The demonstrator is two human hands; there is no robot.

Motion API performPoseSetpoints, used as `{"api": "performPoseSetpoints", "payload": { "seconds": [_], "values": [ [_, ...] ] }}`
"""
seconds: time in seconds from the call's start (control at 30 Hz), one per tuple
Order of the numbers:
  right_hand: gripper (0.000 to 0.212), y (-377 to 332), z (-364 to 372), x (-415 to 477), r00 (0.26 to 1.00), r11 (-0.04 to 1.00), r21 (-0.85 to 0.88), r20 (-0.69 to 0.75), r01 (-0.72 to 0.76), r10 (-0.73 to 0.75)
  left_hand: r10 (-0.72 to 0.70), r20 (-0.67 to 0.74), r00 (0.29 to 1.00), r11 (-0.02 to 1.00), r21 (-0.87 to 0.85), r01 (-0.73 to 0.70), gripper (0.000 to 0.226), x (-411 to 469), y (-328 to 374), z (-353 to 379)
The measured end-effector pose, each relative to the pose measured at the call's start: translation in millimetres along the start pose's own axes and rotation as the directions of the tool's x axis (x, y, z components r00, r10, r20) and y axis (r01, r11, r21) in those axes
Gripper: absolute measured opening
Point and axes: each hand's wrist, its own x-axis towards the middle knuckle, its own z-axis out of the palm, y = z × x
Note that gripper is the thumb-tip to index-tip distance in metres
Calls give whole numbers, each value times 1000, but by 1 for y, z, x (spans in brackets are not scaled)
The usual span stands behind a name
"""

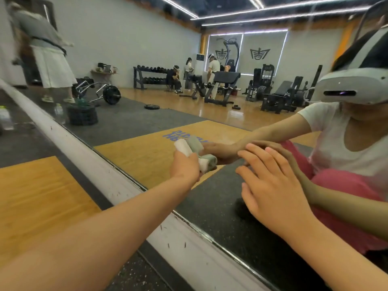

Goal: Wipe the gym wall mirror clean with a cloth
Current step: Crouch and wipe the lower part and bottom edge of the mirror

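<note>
Wall mirror [147, 59]: fills the view above a white sill [84, 148]. Right hand [273, 185]: flat, fingers straight, braced on the glass, holding nothing. Left hand [184, 166]: curled round the rolled cloth [182, 147], which touches the low glass (unrolling it would likely allow broader, overlapping strokes).

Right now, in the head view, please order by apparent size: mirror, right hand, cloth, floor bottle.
1. mirror
2. right hand
3. cloth and bottle: these look alike, and the bottle is farther off and blurred, so I leave them unranked.
</note>
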Motion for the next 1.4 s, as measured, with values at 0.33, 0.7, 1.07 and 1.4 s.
{"api": "performPoseSetpoints", "payload": {
  "seconds": [0.33, 0.7, 1.07, 1.4],
  "values": [
    [34, 1, -2, 26, 995, 997, 79, -101, -5, 13, 233, -95, 968, 962, -123, -244, 18, -11, 32, 9],
    [35, -40, 46, 105, 978, 981, 178, -205, 73, -36, 245, 398, 884, 949, -286, -134, 31, 16, 30, -33],
    [12, -16, 19, 154, 942, 998, -63, -334, -14, -8, 633, -301, 713, 730, -75, -679, 16, 84, 3, -65],
    [16, -55, 44, 145, 947, 983, 45, -264, -176, 182, 628, -221, 746, 775, 257, -577, 69, 130, -69, -65]
  ]
}}
